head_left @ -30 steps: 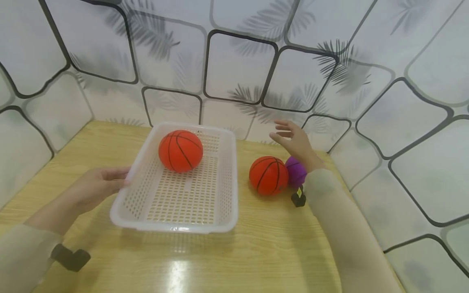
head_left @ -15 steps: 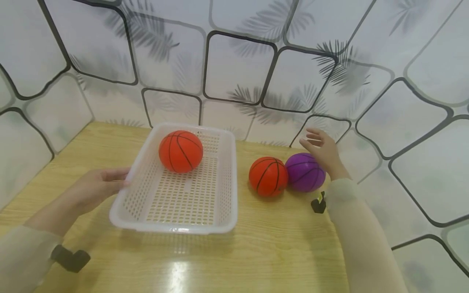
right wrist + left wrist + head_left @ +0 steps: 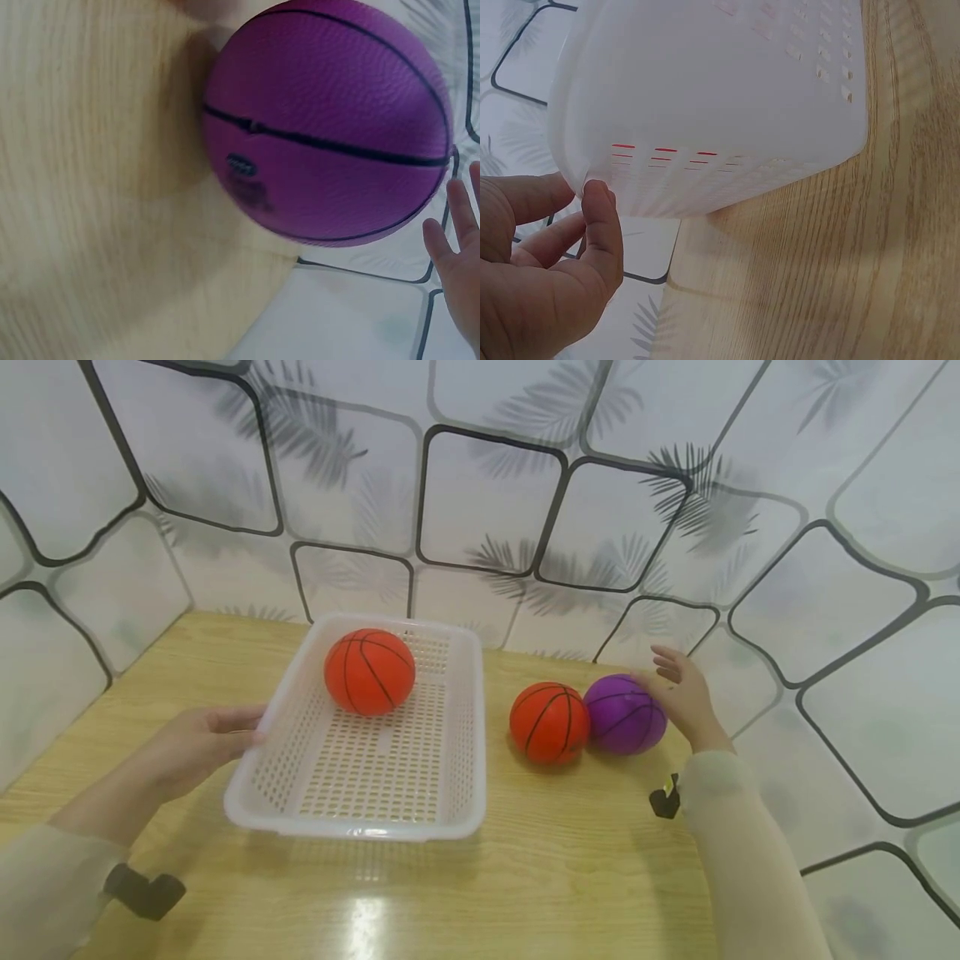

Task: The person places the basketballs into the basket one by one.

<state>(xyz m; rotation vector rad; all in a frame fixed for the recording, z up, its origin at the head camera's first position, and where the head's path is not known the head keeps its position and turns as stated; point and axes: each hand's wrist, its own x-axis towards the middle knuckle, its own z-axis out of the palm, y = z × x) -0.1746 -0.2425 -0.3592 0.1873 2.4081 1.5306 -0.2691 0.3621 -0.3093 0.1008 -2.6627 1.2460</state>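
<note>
To the near left of the white basket lies a pale sleeve [image 3: 52,872] with a small black device [image 3: 144,892] at its cuff. From it the left hand [image 3: 191,747] reaches to the basket's left side and pinches the rim between thumb and fingers, as the left wrist view shows. The white basket [image 3: 360,829] has slotted walls and a perforated floor, with a wooden table [image 3: 525,852] beneath it and a patterned wall covering [image 3: 491,497] behind. Inside the basket, in its far left part, is an orange-red ball [image 3: 369,671] with black seams. Just right of the basket, apart from it, a second orange-red ball [image 3: 550,724] rests on the table. Next, farther right of the basket, comes a purple ball [image 3: 624,716], right beside that second ball. At the purple ball's right side, well apart from the basket, is the right hand [image 3: 684,695], its fingers spread and gripping nothing; whether it touches the purple ball I cannot tell. Right of the basket and nearer the wearer are another black device [image 3: 665,800] and the right sleeve [image 3: 750,868].
</note>
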